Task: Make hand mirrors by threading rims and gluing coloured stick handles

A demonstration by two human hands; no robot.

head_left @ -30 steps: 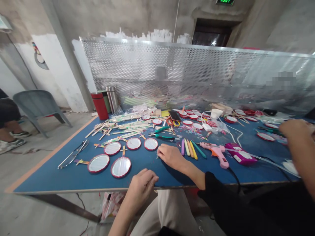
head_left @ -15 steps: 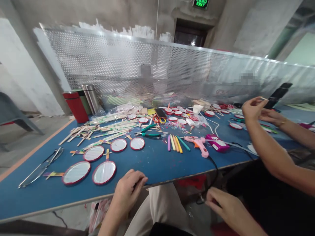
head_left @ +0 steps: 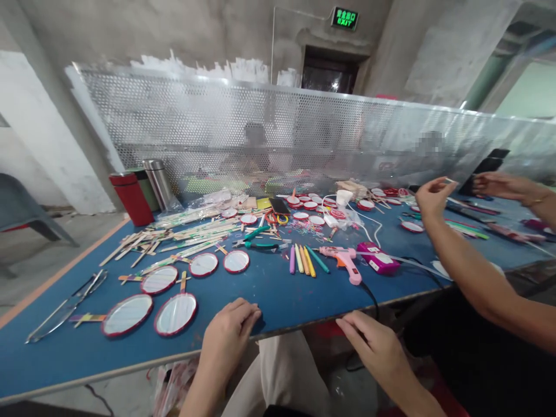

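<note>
1. Head view shows both hands empty, fingers loosely curved: left hand [head_left: 230, 336] rests on the front edge of the tabletop [head_left: 278, 295], and right hand [head_left: 376, 347] touches that edge.
2. Red-rimmed hand mirror [head_left: 176, 314] lies flat near left hand; it seems light but fragile, so best hold is its wooden craft-stick handle [head_left: 183, 281].

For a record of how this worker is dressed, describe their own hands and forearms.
The left hand and right hand are both bare: no gloves, rings or watch show. The forearms are bare as far as the frame shows, with no sleeve in view. Pale beige trousers show below.
</note>
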